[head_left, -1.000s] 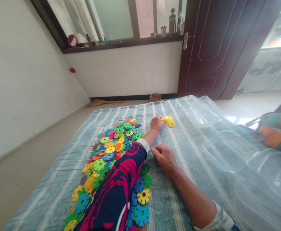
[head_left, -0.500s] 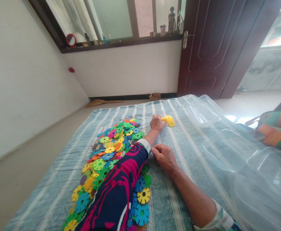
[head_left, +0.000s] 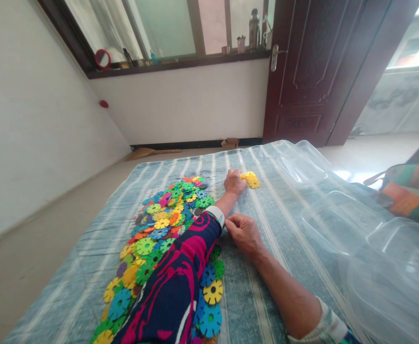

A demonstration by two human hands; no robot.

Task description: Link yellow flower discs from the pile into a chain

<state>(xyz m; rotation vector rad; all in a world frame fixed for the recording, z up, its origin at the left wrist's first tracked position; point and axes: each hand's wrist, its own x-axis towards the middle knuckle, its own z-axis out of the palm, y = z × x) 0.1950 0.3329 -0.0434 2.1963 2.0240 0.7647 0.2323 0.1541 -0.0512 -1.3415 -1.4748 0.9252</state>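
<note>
My left hand (head_left: 234, 182) reaches to the far part of the bed, its fingers closed on a yellow slotted disc (head_left: 243, 177). Right beside it lies a small cluster of yellow slotted discs (head_left: 253, 180). My right hand (head_left: 244, 232) is closed, thumb and fingertips together, close to the cuff of my left sleeve (head_left: 215, 216); whatever it may hold is hidden. Under and left of my left arm spreads a long heap of slotted plastic discs (head_left: 159, 233) in green, yellow, blue, orange and pink, partly covered by the sleeve.
Several clear plastic containers (head_left: 338, 222) stand along the right side of the striped bedcover (head_left: 266, 286). A colourful checked item (head_left: 402, 191) is at the right edge. Beyond the bed are a wall, a window sill with small items, and a dark red door (head_left: 302, 91).
The view has shifted very slightly. Both hands keep almost the same place and grip, and the discs look unchanged.
</note>
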